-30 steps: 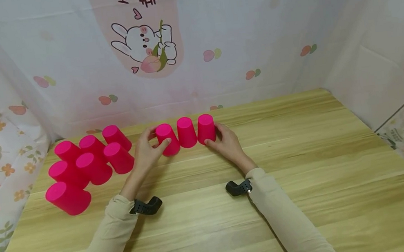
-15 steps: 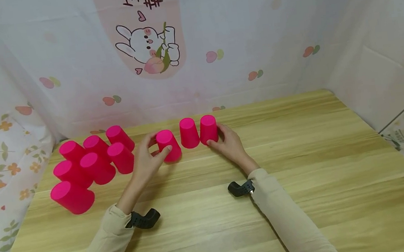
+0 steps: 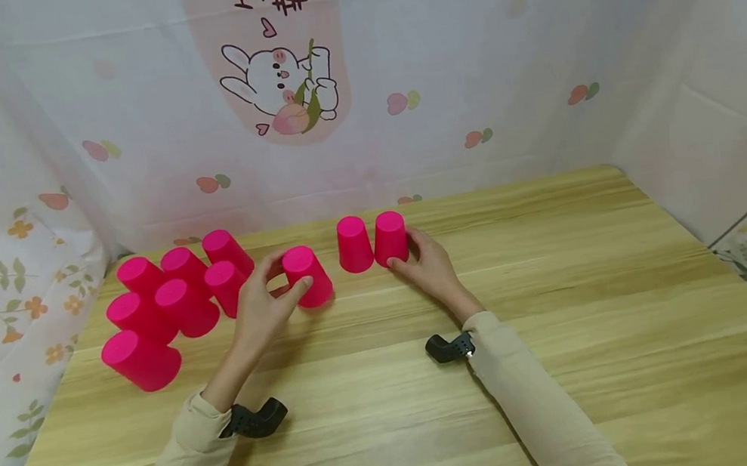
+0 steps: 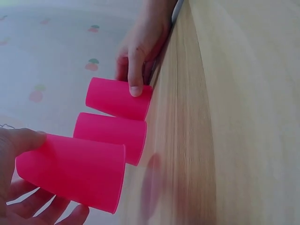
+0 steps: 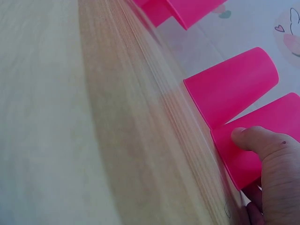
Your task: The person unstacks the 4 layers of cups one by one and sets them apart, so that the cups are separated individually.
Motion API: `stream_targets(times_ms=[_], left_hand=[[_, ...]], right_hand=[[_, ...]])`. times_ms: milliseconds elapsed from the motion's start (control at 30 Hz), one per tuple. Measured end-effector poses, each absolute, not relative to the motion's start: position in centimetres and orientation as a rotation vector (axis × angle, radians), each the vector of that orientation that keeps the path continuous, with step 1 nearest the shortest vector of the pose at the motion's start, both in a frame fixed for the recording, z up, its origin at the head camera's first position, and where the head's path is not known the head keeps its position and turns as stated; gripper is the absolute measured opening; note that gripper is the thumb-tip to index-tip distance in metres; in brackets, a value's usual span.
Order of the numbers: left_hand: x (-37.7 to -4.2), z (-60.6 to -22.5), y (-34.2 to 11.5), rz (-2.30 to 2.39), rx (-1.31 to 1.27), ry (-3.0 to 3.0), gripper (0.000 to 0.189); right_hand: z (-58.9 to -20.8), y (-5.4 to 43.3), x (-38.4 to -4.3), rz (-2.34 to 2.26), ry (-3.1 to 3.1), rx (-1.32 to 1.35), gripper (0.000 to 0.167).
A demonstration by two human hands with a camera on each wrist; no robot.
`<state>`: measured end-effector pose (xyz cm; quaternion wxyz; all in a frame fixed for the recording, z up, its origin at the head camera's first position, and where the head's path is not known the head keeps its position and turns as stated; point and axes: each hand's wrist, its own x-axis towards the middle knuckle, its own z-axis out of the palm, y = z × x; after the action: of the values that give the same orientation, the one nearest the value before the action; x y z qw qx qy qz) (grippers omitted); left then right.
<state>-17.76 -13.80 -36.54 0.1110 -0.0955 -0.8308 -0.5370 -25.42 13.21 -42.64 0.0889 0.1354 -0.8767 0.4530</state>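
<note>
My left hand (image 3: 260, 309) grips an upside-down pink cup (image 3: 308, 279) between thumb and fingers. In the left wrist view this cup's rim hangs a little off the wood, with a shadow beside it. To the right, a second pink cup (image 3: 354, 245) stands inverted on the table, untouched by either hand. Close against it is a third pink cup (image 3: 389, 240), also inverted, which my right hand (image 3: 437, 272) holds from its right side. The thumb (image 5: 251, 138) lies on that cup's wall near the rim in the right wrist view.
Several more inverted pink cups (image 3: 185, 310) stand grouped at the left of the wooden table (image 3: 392, 406), close beside my left hand. A printed white cloth (image 3: 436, 52) hangs behind the table's back edge, and further cloths flank both sides.
My left hand has drawn its cup left and toward me, widening the gap to the middle cup. My right hand keeps its hold on the right cup. The whole view has shifted slightly.
</note>
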Motion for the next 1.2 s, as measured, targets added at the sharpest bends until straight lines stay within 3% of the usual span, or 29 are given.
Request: stream_targets(times_ms=[1200], left_hand=[[-12.7, -36.1, -18.9, -1.325, -0.199, -2.508, 0.051]], right_hand=[[-42.6, 13.2, -25.4, 1.320, -2.607, 0.410, 0.061]])
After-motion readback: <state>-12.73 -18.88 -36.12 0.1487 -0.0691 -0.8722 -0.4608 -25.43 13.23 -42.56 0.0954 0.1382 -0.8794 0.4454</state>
